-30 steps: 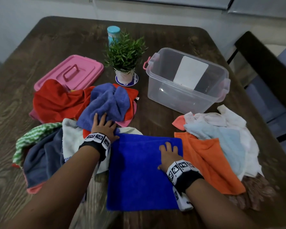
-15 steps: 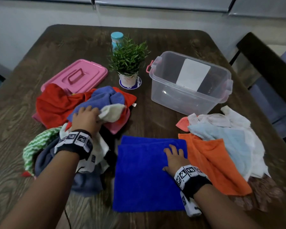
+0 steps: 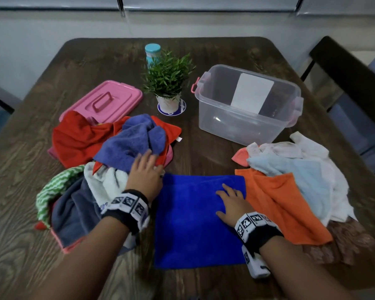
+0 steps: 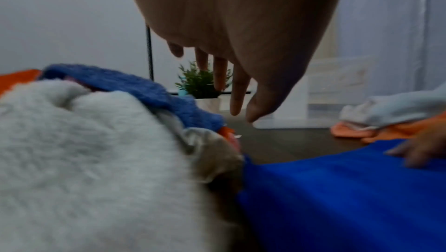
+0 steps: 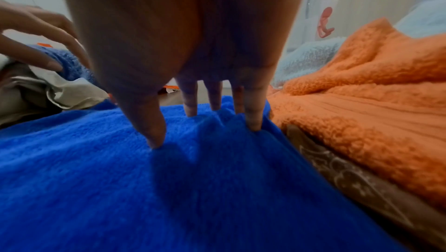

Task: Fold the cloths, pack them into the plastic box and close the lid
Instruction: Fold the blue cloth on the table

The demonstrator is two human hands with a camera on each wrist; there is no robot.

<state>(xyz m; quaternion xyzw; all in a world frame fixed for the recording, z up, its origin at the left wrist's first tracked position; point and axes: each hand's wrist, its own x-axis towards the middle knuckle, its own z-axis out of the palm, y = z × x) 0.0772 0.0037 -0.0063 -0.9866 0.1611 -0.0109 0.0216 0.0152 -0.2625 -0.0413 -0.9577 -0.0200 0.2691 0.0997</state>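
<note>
Blue cloth (image 3: 195, 221) under right hand (image 3: 233, 205).

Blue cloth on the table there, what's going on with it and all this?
A person is folding cloths. Their right hand presses flat on the bright blue cloth; the left hand hangs open, holding nothing, over the left pile. The clear plastic box holds no cloths, and its pink lid lies off.

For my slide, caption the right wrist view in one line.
Right hand presses straight fingers on the bright blue cloth beside an orange cloth.
</note>
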